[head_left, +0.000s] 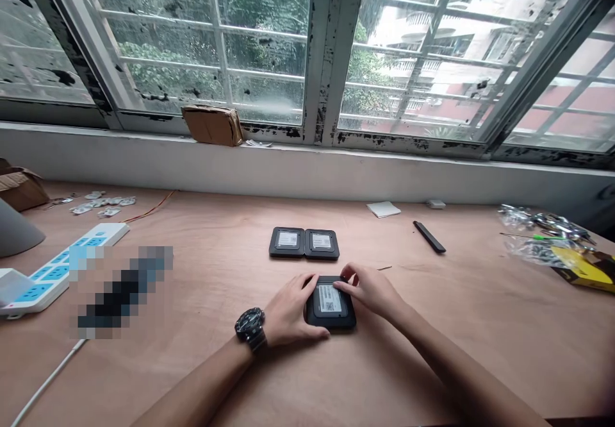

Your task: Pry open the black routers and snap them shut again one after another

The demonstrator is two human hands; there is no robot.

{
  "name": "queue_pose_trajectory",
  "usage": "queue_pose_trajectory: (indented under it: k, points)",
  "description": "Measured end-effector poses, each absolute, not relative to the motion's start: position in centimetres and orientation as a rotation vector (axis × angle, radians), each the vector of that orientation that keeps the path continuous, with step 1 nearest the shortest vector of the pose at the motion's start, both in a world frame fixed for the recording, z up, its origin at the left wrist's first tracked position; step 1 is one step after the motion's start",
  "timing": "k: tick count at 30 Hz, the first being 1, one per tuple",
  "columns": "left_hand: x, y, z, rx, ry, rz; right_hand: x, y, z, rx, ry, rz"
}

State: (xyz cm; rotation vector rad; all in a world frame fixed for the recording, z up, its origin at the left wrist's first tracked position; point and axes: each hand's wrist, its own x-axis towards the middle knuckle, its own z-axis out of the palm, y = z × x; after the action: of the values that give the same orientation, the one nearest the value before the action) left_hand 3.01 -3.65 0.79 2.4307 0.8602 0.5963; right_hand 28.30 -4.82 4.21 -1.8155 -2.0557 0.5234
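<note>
Both hands are grasping a black case (330, 311) by its edges, the left hand (293, 305) on its left side and the right hand (369, 289) over its far edge, at the near side of the wooden table (480, 350). Two matching cases (287, 242) are lying side by side beyond it, labels up, apparently done.

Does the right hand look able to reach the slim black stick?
Probably yes: the right hand, on the black rectangular case, has nothing standing between it and the slim black stick.
</note>
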Motion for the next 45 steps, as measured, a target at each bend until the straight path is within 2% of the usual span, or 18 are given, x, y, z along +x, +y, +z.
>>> queue_pose_trajectory:
  k: [12, 37, 45]
  points:
    - [3.3, -4.5, -0.1, 2.359, 0.829, 0.669, 26.3, -3.3, 2.9, -1.832, -2.247, 0.314]
    - [3.4, -4.4, 0.1, 2.282, 0.730, 0.662, 27.0, -3.5, 2.7, -1.776, -2.209, 0.361]
    - [3.4, -4.3, 0.1, 2.272, 0.736, 0.683, 27.2, -3.7, 4.1, -1.656, -2.170, 0.473]
